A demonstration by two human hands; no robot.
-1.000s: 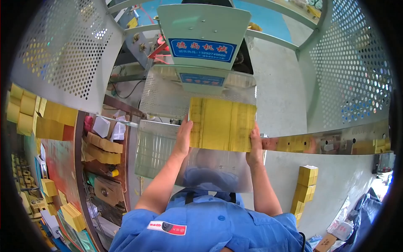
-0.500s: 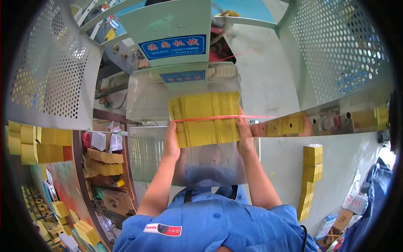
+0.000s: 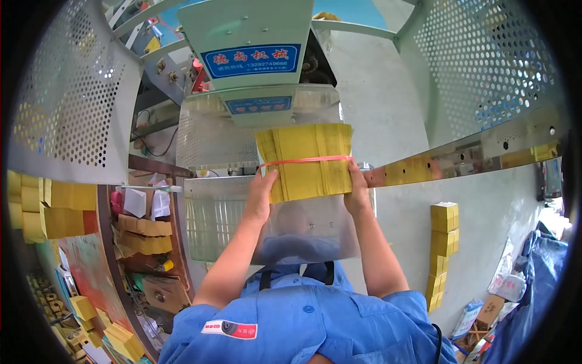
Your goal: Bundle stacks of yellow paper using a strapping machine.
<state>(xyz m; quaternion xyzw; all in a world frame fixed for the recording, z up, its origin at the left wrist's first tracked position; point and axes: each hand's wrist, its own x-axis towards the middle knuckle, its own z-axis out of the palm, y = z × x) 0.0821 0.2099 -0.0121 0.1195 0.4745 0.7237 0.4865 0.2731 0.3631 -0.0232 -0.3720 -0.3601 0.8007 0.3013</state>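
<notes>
- Yellow paper bundle [image 3: 306, 161] sits on the metal plate [image 3: 303, 227] under the green machine [image 3: 245, 45]
- Your left hand [image 3: 262, 194] and right hand [image 3: 356, 191] press its sides, fingers together
- Red strap [image 3: 306, 161] already circles it; lifting away seems left

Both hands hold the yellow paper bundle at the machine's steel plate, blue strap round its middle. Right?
Not quite: the strap is red, not blue, as the head view shows. The rest holds: left hand and right hand grip the yellow paper bundle at the machine's steel plate.
</notes>
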